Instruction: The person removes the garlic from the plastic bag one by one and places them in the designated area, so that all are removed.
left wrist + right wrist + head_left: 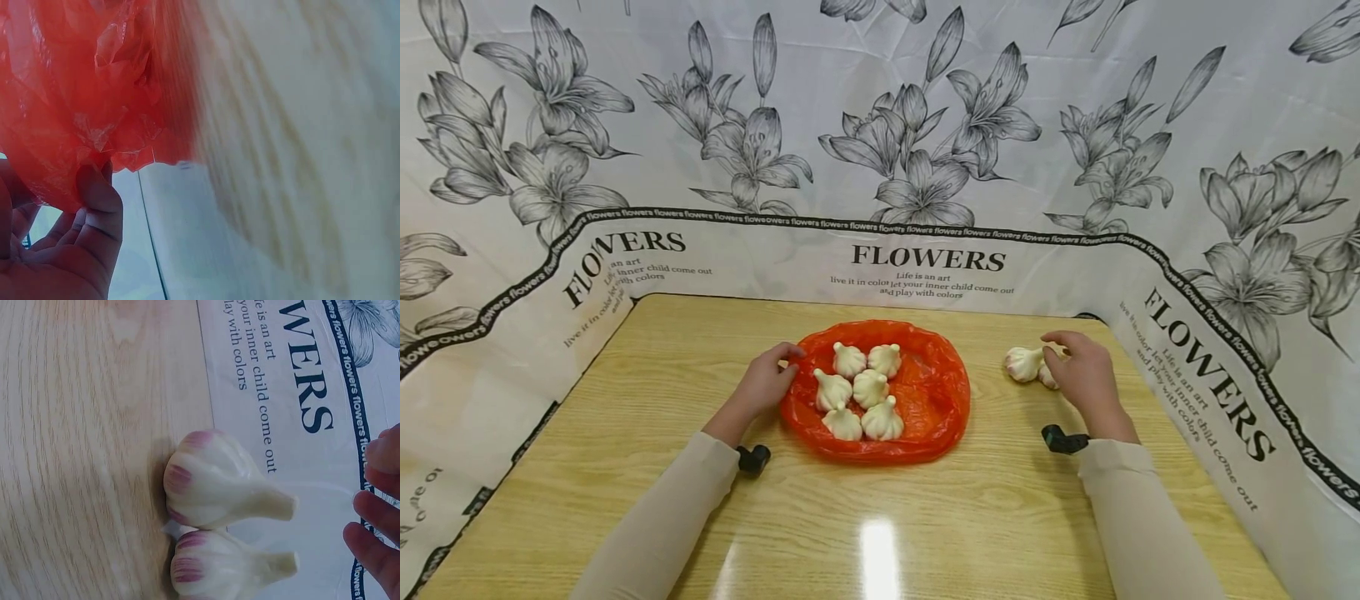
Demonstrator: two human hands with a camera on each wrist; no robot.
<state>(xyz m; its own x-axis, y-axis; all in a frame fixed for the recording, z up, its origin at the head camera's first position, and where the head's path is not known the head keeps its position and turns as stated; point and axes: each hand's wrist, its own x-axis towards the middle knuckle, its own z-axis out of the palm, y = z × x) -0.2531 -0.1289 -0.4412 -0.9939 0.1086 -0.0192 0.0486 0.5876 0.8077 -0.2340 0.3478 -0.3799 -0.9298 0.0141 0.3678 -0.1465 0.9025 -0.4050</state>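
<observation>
My left hand [766,382] pinches the left rim of a red plastic bag [928,450], thumb on one side and fingers behind. The thin, crinkled bag [75,106] fills the upper left of the left wrist view. Its mouth is spread wide, and several garlic bulbs [882,419] sit inside, mostly toward the left. At the right my right hand [1086,379] hovers above two more garlic bulbs. In the right wrist view its fingertips [375,509] stand apart from the stems of the upper bulb [215,481] and the lower bulb [219,565], both white with purple streaks.
A wooden table [820,517] carries everything. White cloth [760,267] printed with flowers and lettering rises around its back and sides. Small black devices [754,460] are worn at both wrists. Some shine lies on the front of the tabletop.
</observation>
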